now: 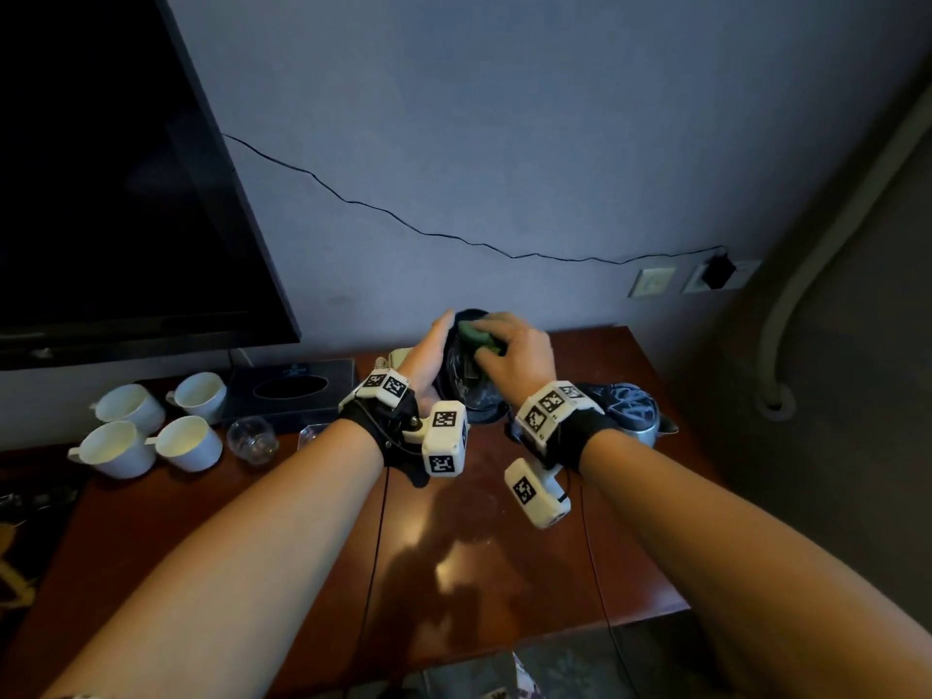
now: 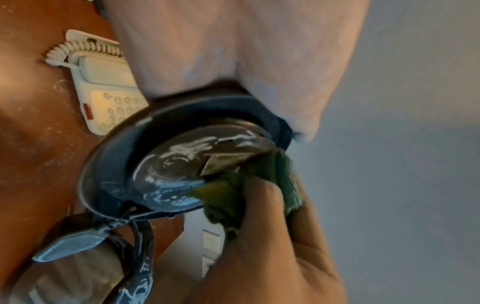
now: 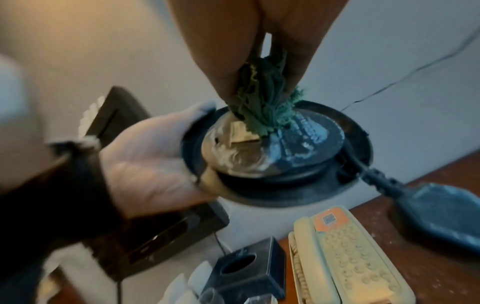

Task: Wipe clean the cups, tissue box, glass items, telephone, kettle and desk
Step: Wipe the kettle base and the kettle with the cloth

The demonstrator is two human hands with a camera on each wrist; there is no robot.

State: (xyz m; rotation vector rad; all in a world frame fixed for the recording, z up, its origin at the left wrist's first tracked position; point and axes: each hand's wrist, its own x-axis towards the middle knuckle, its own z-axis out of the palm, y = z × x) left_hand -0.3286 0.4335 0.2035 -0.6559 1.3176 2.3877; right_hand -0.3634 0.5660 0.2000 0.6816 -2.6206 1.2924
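wiping the underside of the kettle base held up over the counter

the left hand [image 1: 428, 355] is gripping the rim of the round black kettle base [image 2: 109, 164], fingers curled round its edge, tilting it above the counter [image 1: 504, 547] at about 12 o'clock from the wrists. the right hand [image 1: 509, 358] is pinching a bunched green cloth [image 3: 262, 107] and rubbing it on the base's metal disc, where white smears are showing, so this piece looks only partly cleaned. the kettle [image 1: 635, 416] is sitting at 3 o'clock of the hands, streaked; the telephone [image 3: 348, 253] is lying just under the base, the tissue box [image 1: 297, 391] at 9 o'clock, the four cups [image 1: 151, 426] and a glass [image 1: 252, 438] further at 9 o'clock; whether those are already wiped i cannot tell. the counter is showing dusty specks near the telephone. open room is lying toward 6 o'clock; the wall is close behind, and the base's cord is trailing toward the kettle.
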